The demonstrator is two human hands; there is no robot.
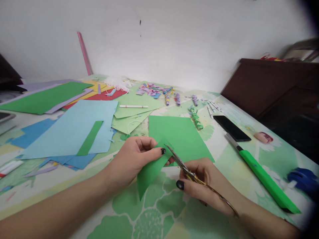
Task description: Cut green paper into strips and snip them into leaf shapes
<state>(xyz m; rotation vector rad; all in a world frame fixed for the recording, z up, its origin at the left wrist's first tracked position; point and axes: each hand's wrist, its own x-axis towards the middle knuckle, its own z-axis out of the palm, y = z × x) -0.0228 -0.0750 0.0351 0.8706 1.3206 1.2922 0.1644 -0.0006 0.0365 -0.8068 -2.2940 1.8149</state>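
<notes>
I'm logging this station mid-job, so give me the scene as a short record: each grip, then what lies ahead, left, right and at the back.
Left grip: pinches a green paper piece
Right grip: holds scissors, blades over the upper part of that piece
Ahead: green sheet, lying flat
Left: light blue sheet with a green strip on it
Right: black phone, green-handled cutter
Back: paper scraps, white string
Unclear: blue object near right edge, blurred
</notes>
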